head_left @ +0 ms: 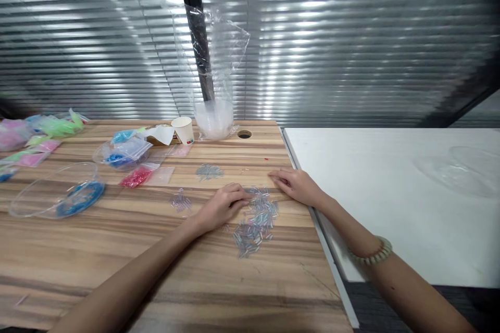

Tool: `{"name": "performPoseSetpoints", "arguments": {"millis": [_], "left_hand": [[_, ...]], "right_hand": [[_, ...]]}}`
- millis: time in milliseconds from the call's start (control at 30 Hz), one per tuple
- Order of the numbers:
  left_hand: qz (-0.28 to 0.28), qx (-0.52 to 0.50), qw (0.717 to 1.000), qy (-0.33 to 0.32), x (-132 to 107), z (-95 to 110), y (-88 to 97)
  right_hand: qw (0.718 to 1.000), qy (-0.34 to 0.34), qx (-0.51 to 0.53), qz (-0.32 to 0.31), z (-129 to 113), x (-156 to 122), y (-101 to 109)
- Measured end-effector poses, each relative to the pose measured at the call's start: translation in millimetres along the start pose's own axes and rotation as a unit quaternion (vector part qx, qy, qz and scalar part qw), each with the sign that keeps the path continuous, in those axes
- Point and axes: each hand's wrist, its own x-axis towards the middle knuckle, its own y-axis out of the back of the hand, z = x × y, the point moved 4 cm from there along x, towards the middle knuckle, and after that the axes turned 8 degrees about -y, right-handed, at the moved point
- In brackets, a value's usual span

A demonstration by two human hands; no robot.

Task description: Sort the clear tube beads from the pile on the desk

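A loose pile of small shiny tube beads (pixel 255 221) in silvery and bluish tints lies on the wooden table. My left hand (pixel 224 206) reaches its left edge, thumb and fingers drawn together at the beads; anything between the fingertips is too small to make out. To the right of the pile, my right hand (pixel 297 186) rests near the table's edge with its fingers stretched out, holding nothing. A smaller heap of purplish beads (pixel 180 201) is left of my left hand. Beyond it is a heap of greyish beads (pixel 210 171).
On the left stand clear plastic bowls, one with blue beads (pixel 80 199), beside a bag of red beads (pixel 135 177) and several colourful bags (pixel 58 125). A paper cup (pixel 183 130) and bagged plastic containers (pixel 214 120) stand behind. A white table (pixel 371 166) adjoins right.
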Motion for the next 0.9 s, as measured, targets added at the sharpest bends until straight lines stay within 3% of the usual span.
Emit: {"name": "performPoseSetpoints", "arguments": {"millis": [900], "left_hand": [[-0.032, 0.041, 0.999, -0.015, 1.8, 6.9, -0.5]], "right_hand": [[1.0, -0.01, -0.011, -0.015, 5.5, 0.0, -4.1]]}}
